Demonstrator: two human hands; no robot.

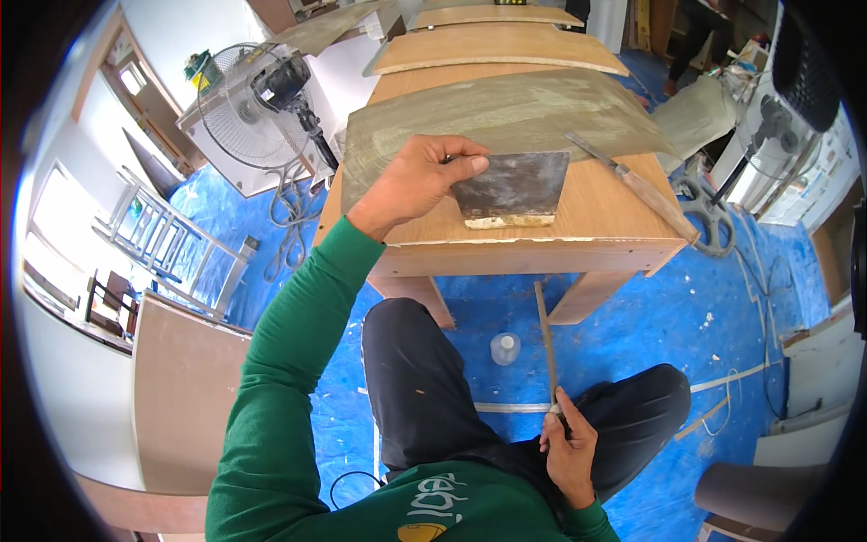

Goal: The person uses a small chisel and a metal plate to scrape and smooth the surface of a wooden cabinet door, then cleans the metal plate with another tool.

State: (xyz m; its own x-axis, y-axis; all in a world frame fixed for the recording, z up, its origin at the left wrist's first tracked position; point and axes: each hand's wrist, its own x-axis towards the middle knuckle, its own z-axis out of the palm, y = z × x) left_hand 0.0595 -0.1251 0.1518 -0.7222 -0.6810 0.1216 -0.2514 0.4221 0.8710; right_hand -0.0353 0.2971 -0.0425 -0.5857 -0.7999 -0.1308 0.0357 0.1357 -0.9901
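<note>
My left hand [420, 181] is raised over the near end of the wooden table [406, 257], its thumb and fingers pinching the upper left corner of a dark, flat trapezoid plate [513, 185]. A cream-coloured crust lines the plate's lower edge. Low over my right thigh, my right hand [569, 447] is closed, with a small pale bit showing at its fingertips. From there a thin brown strip [547, 339] runs up towards the table; I cannot tell whether it is held or lies on the floor. A knife-like tool with a wooden handle [655, 200] rests on the table's right side.
A large greenish-grey curved sheet [506, 108] lies across the table, with wooden boards [497, 47] beyond. A clear bottle [505, 348] stands on the blue floor sheet [488, 312]. A fan [262, 99] and ladder [172, 239] are left; another person [700, 41] stands far right.
</note>
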